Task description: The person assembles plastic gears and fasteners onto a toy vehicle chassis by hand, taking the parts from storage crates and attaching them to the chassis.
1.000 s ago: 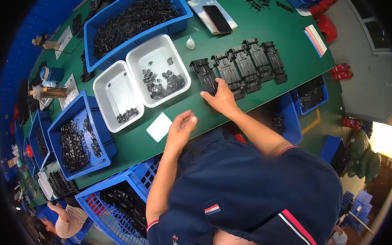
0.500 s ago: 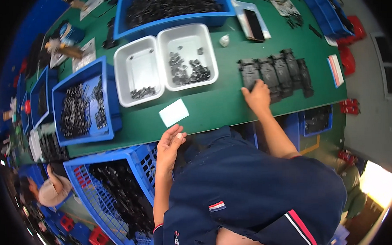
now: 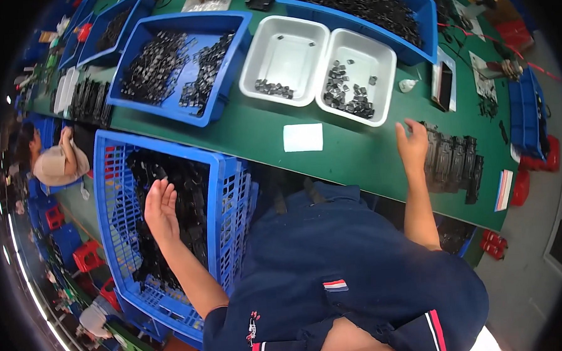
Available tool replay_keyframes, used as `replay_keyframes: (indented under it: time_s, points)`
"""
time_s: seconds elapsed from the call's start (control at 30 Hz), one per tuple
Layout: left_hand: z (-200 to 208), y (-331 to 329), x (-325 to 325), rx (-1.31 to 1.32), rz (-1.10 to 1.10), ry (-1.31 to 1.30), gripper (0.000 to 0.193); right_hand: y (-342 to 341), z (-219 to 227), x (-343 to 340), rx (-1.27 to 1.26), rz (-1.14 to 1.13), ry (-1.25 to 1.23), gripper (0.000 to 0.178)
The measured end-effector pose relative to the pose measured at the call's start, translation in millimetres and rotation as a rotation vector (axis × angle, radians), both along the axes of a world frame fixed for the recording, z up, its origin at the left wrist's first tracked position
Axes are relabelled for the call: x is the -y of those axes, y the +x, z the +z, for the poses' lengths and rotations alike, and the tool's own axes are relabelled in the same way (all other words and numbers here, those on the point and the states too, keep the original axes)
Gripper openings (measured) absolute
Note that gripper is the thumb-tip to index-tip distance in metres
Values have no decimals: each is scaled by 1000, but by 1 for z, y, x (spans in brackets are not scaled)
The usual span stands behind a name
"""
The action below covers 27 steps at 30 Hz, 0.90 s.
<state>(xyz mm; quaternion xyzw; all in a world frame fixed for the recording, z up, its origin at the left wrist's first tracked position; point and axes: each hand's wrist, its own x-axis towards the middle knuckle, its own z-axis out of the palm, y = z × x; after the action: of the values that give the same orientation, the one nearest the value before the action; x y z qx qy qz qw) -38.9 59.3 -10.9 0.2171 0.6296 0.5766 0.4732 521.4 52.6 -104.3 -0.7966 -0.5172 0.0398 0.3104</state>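
Head view: left hand (image 3: 161,209) spread empty over blue crate (image 3: 232,196) of black parts (image 3: 181,186); right hand (image 3: 412,146), fingers loose, rests on black housings (image 3: 456,161); fetching step, a grasp comes next

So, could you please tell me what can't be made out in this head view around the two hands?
- Head view: the near end of the blue crate is hidden by the person's torso and left forearm.
- Whether the left hand touches the black parts beneath it cannot be told.
- The right hand covers the left end of the black part row.
- Parts in the white trays are too small to identify.
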Motion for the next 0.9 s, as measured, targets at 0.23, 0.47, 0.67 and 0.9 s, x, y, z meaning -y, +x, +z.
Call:
replay_keyframes:
  time_s: [0.23,0.47,0.67,0.9]
  points:
    - [-213,-104,81,-907,-494,-671,70,-41,-9,-89,172,325,-417,37]
    - [-244,-62,107,-604,-940,-817,74,-55,-8,-127,471,326,-904,42]
    - [-232,-88,79,-978,-516,-819,38,-46,-28,-127,406,399,-740,16]
    - [-216,-95,58,-1235,-511,-991,54,-51,-27,-106,263,258,-488,19]
